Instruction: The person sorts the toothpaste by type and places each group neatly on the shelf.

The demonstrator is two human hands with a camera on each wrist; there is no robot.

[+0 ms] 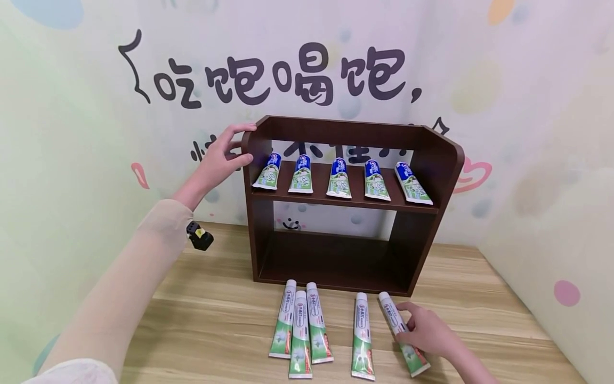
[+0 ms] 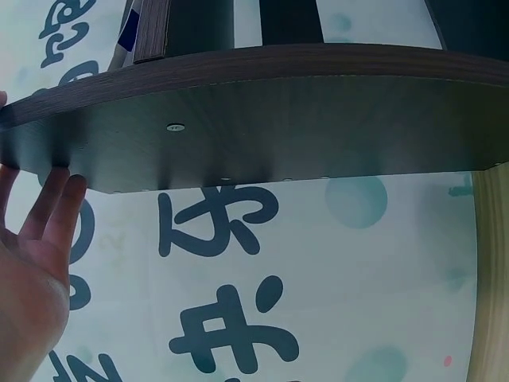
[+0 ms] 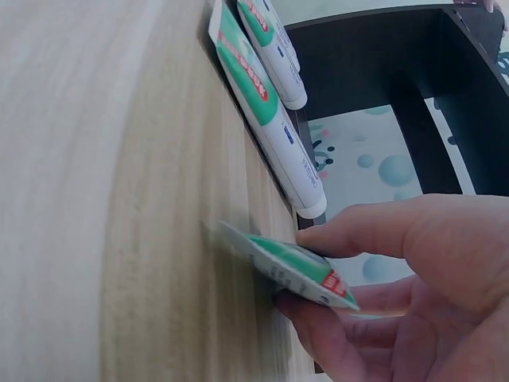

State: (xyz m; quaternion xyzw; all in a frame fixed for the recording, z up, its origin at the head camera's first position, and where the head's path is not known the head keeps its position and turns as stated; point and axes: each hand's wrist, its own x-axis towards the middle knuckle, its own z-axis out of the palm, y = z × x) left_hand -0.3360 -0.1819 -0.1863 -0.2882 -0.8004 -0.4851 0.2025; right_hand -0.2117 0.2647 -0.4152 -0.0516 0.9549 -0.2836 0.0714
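Note:
A dark brown two-tier shelf [image 1: 336, 200] stands against the wall, its upper tier bearing several blue-and-green toothpaste tubes [image 1: 339, 178]. My left hand [image 1: 220, 160] rests against the upper left side panel [image 2: 318, 119], fingers [image 2: 60, 203] fairly straight and touching its outer face. On the table in front, my right hand [image 1: 427, 330] pinches a white-and-green toothpaste tube [image 1: 405, 336] between thumb and fingers. In the right wrist view this tube [image 3: 298, 270] is seen from its flat crimped end. Left of it lies another white-and-green toothpaste tube [image 1: 362, 336].
Three more white-and-green toothpaste tubes [image 1: 300, 336] lie close together on the wooden table [image 1: 216, 320], caps toward the shelf. The lower tier's floor [image 1: 331, 258] is bare. A small black device [image 1: 199, 236] sits at my left wrist. Printed wall sheeting [image 1: 527, 133] surrounds the table.

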